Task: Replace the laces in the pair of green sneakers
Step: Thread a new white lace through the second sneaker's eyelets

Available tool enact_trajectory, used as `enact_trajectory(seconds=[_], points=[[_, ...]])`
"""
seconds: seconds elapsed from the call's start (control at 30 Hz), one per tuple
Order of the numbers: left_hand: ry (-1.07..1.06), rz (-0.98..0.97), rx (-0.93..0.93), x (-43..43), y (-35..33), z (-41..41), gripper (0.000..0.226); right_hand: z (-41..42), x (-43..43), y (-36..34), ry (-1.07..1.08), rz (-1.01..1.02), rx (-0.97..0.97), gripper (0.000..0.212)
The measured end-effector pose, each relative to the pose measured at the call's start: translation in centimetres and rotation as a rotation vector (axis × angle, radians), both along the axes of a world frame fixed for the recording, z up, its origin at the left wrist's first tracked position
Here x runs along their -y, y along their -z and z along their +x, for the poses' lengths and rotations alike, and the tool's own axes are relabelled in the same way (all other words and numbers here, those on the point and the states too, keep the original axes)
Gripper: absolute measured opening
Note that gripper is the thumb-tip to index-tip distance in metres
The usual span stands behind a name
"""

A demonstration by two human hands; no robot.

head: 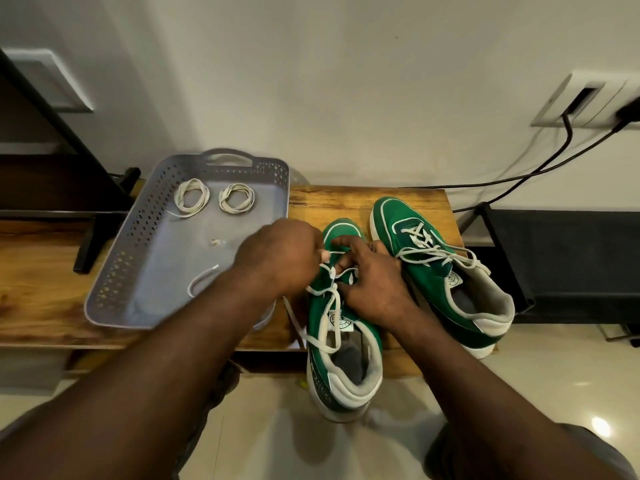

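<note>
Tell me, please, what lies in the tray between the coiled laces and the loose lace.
A few small white scraps on the tray floor, in the head view.

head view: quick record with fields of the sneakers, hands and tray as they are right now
surface: wooden bench
near sneaker: green, heel past the bench's front edge
white lace: loose over the near sneaker's tongue
left hand: pinches the white lace
right hand: pinches the white lace, rests on the near sneaker
far sneaker: green, laced, ends untied
grey tray: on the bench, holds two coiled laces and one loose lace
</note>
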State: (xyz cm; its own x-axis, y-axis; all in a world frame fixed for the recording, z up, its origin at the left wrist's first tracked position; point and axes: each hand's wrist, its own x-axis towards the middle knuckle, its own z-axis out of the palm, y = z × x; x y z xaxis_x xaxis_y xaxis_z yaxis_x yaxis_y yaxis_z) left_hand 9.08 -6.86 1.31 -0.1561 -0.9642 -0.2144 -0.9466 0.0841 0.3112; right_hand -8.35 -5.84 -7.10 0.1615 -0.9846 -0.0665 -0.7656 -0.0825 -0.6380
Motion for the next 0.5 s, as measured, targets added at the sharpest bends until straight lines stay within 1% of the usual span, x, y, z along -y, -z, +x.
enact_trajectory(seconds=[0.07, 0.1, 0.13, 0.17, 0.2, 0.3, 0.33, 0.37, 0.4, 0.5], points=[[0.029, 0.069, 0.119, -0.2, 1.2, -1.5, 0.014, 0.0, 0.1, 0.2, -0.009, -0.001, -0.003, 0.074], [0.028, 0.081, 0.15, -0.2, 1.5, -1.9, 0.013, -0.1, 0.0, 0.3, -0.016, -0.006, -0.003, 0.074], [0.015, 0.085, 0.137, 0.0, 1.4, -1.9, 0.013, -0.2, 0.0, 0.4, -0.022, -0.014, -0.004, 0.074], [-0.019, 0.066, 0.063, 0.3, 1.1, -1.6, 0.013, -0.2, 0.1, 0.5, -0.025, -0.02, -0.002, 0.073], [-0.077, 0.033, -0.068, 0.7, 0.4, -1.1, 0.013, -0.2, 0.1, 0.5, -0.024, -0.024, 0.008, 0.071], [-0.356, -0.023, -0.565, 1.4, -2.2, 1.3, 0.015, -0.2, 0.3, 0.4, 0.013, -0.054, 0.104, 0.067], [-0.409, -0.038, -0.642, 1.2, -2.5, 2.0, 0.019, -0.1, 0.4, 0.3, 0.026, -0.063, 0.14, 0.066], [-0.417, -0.057, -0.635, 1.0, -2.5, 2.6, 0.022, 0.1, 0.4, 0.2, 0.038, -0.063, 0.17, 0.066], [-0.392, -0.069, -0.559, 0.9, -2.2, 3.1, 0.023, 0.2, 0.4, 0.0, 0.047, -0.056, 0.193, 0.066], [-0.232, -0.027, -0.193, 0.7, -0.6, 3.5, 0.017, 0.8, 0.2, -0.1, 0.059, -0.062, 0.195, 0.07]])
